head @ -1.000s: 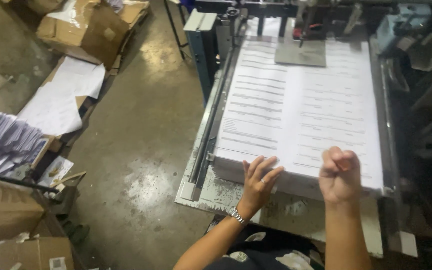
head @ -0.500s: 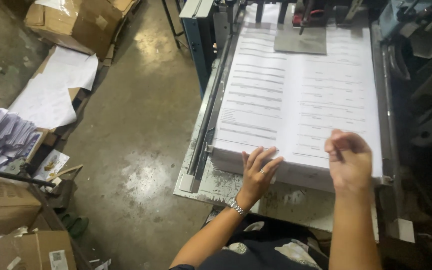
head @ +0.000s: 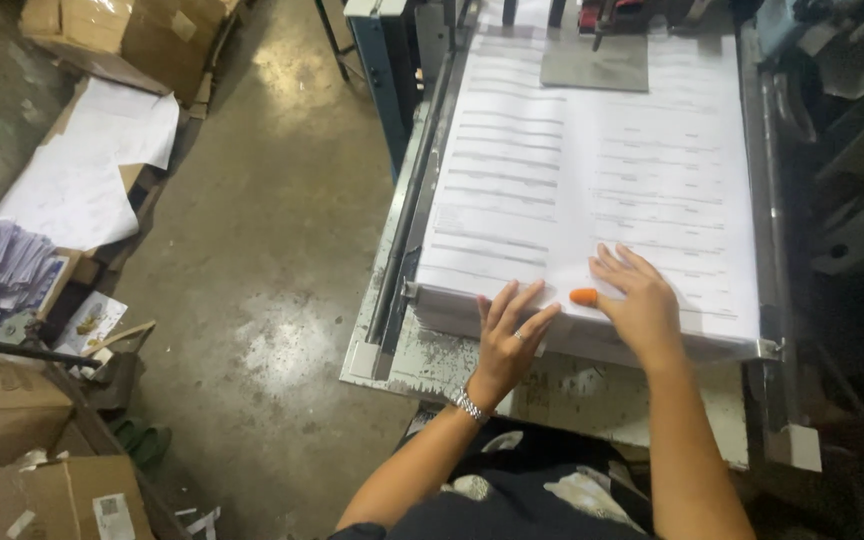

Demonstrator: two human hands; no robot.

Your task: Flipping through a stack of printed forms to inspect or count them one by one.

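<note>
A tall stack of printed sheets [head: 592, 180] fills the machine's feed table [head: 452, 360] — the right hand [head: 637, 300], orange thumb cot [head: 584, 296] on, lies flat atop it; the left hand [head: 507, 335], fingers spread, presses its front edge, gripping nothing.

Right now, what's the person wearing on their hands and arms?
Both forearms are bare, with no sleeves showing. The left hand has a ring on one finger and a silver metal watch band at the wrist. The right hand wears an orange rubber thumb cot.
</note>
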